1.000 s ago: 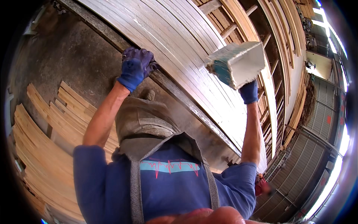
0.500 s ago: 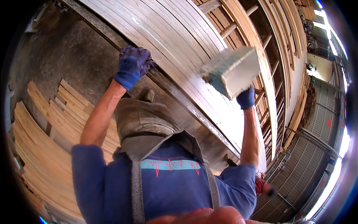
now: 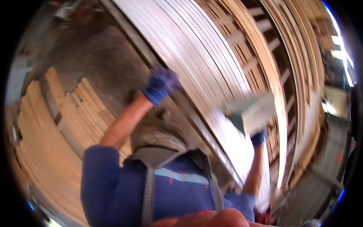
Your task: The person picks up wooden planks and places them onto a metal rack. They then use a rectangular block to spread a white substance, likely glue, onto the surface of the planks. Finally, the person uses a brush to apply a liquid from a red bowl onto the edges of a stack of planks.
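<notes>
My right hand (image 3: pixel 259 138), in a blue glove, is closed on the near end of a pale, green-stained box-shaped block (image 3: pixel 257 112). Motion blurs the block, and I cannot tell whether it is hollow. It is over the far side of a row of long, shiny whitish boards (image 3: pixel 185 49) laid side by side. At their near edge is my left hand (image 3: pixel 162 84), in a blue and purple glove. Its fingers look curled at the edge rail (image 3: pixel 193 117); blur hides what, if anything, is between them.
Long bare wood strips (image 3: pixel 45 147) lie in a stack at my left. Beyond the whitish boards, racks hold more wood strips (image 3: pixel 264 56) on crossbars. Dark concrete floor (image 3: pixel 90 60) shows at the upper left. A person in red (image 3: pixel 263 218) is at the lower right.
My view has shifted, so the boards and both hands appear farther right and lower. The block stays in my right hand, and my left hand is still at the boards' near edge.
</notes>
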